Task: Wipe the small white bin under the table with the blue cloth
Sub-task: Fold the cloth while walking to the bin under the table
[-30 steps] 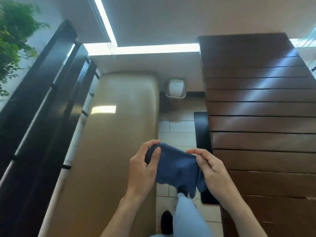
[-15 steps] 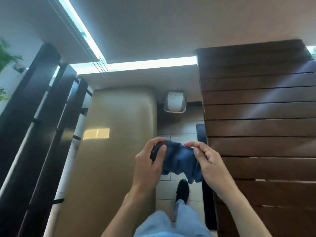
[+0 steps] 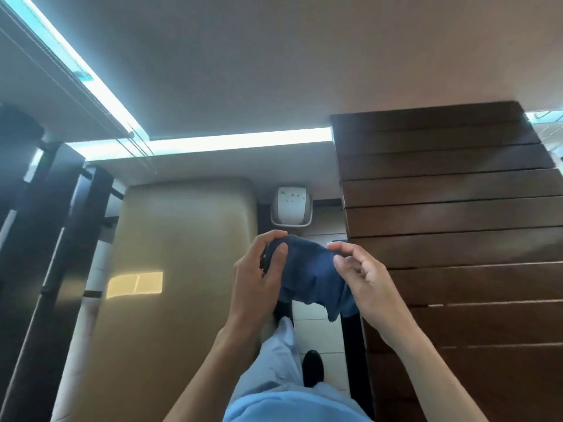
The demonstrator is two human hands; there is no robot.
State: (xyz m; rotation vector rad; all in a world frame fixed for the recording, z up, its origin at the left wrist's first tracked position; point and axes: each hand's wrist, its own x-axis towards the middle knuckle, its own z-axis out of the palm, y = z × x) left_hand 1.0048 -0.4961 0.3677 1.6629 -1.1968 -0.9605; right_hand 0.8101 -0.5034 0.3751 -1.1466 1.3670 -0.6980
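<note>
The blue cloth (image 3: 310, 275) hangs bunched between both hands at chest height. My left hand (image 3: 259, 278) grips its left end, with the thumb pressed over the fabric. My right hand (image 3: 362, 281) pinches the right end between the fingertips. The small white bin (image 3: 292, 206) stands on the floor ahead, against the far wall, between the bench and the table. It is well beyond my hands and nothing touches it.
A tan padded bench (image 3: 170, 293) runs along the left. A dark wooden slatted table (image 3: 457, 239) fills the right. A narrow tiled floor strip (image 3: 316, 333) lies between them, with my legs and a black shoe (image 3: 313, 371) on it. Dark posts (image 3: 45, 239) line the far left.
I have stepped forward along the aisle and the bin is nearer. Both hands kept hold of the cloth and regathered it, with a corner now hanging down.
</note>
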